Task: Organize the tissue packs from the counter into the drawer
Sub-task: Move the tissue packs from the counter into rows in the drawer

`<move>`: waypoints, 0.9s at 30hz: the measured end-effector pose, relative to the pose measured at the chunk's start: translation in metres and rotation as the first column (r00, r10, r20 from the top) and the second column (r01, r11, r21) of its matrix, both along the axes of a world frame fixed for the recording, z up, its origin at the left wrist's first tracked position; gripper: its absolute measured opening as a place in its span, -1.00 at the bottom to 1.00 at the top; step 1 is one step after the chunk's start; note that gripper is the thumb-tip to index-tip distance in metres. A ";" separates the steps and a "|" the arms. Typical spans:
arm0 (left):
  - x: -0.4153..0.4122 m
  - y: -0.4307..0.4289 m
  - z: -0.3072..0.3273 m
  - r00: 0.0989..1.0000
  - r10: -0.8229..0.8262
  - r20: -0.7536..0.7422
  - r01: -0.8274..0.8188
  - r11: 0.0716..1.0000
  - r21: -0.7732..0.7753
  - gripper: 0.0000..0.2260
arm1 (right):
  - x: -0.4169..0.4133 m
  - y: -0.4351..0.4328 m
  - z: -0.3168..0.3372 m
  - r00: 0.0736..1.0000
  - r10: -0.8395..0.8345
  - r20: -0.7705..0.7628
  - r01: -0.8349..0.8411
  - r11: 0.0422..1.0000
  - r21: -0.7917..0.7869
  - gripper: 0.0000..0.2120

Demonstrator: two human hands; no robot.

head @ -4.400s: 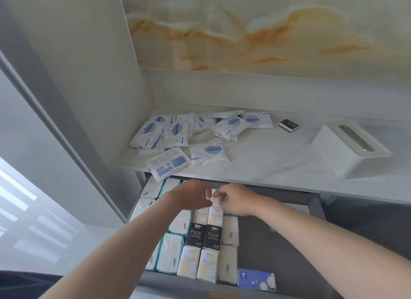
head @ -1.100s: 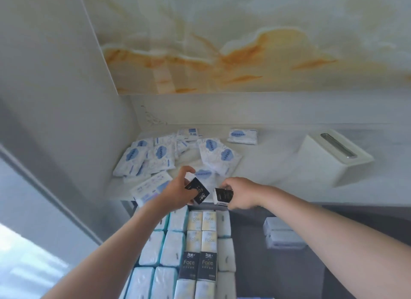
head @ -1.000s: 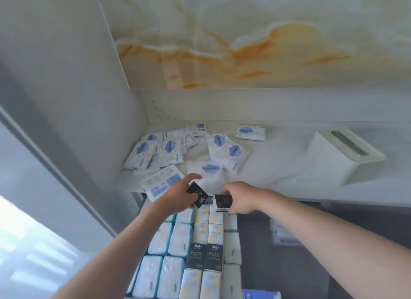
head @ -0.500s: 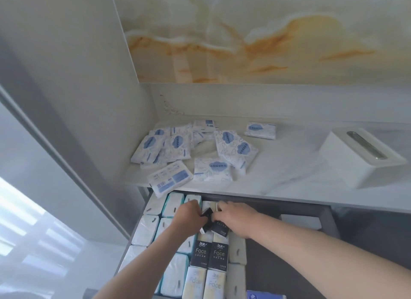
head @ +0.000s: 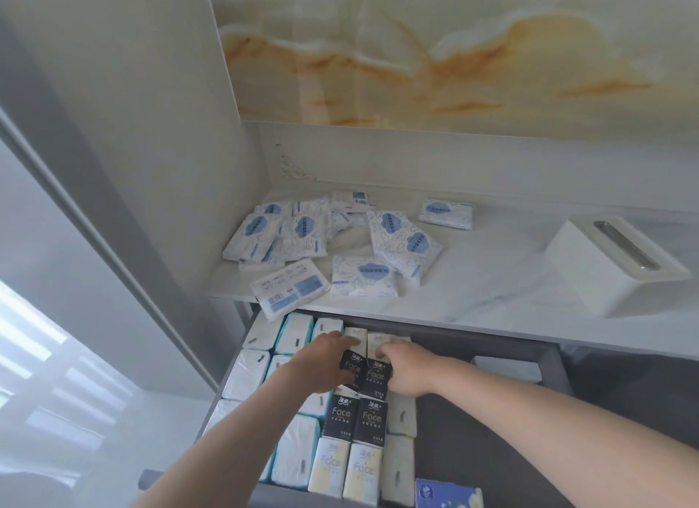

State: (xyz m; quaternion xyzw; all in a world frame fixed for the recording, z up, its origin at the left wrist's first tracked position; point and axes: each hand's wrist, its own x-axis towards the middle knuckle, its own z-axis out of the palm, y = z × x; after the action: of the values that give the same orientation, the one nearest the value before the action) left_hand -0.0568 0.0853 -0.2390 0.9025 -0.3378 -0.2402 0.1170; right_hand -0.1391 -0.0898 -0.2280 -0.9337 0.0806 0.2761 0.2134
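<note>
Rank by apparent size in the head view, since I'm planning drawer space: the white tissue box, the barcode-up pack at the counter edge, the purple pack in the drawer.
1. White tissue box, clearly largest.
2. Barcode-up pack and purple pack: look alike; the purple one is nearer and cut off by the frame.

Both hands are down in the open drawer (head: 491, 413): left hand (head: 321, 365) presses a black Face pack (head: 351, 367), right hand (head: 406, 369) on its twin (head: 375, 375), side by side in the middle row. White packs (head: 249, 373) line the left. Up on the counter (head: 491, 280), blue-printed tissue packs (head: 363, 280) lie scattered beside a white tissue box (head: 612, 269).
</note>
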 end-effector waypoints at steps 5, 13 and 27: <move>0.001 0.001 -0.003 0.989 -0.085 0.118 0.070 0.990 0.126 -0.53 | -0.001 -0.006 0.003 0.995 -0.095 -0.038 0.096 0.995 0.027 -0.48; 0.005 -0.005 0.000 0.977 -0.165 0.139 0.135 0.970 0.201 -0.54 | -0.007 0.005 0.001 0.990 -0.127 -0.065 0.134 0.982 0.132 -0.59; -0.006 0.000 0.012 0.926 -0.365 0.095 0.322 0.896 0.305 -0.07 | -0.006 0.017 -0.006 0.842 -0.324 -0.431 0.451 0.861 0.234 -0.71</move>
State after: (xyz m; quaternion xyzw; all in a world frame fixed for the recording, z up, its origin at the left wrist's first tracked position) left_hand -0.0624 0.0852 -0.2269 0.8512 -0.4621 -0.2346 -0.0836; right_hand -0.1455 -0.0727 -0.2339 -0.7777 0.2631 0.4099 0.3973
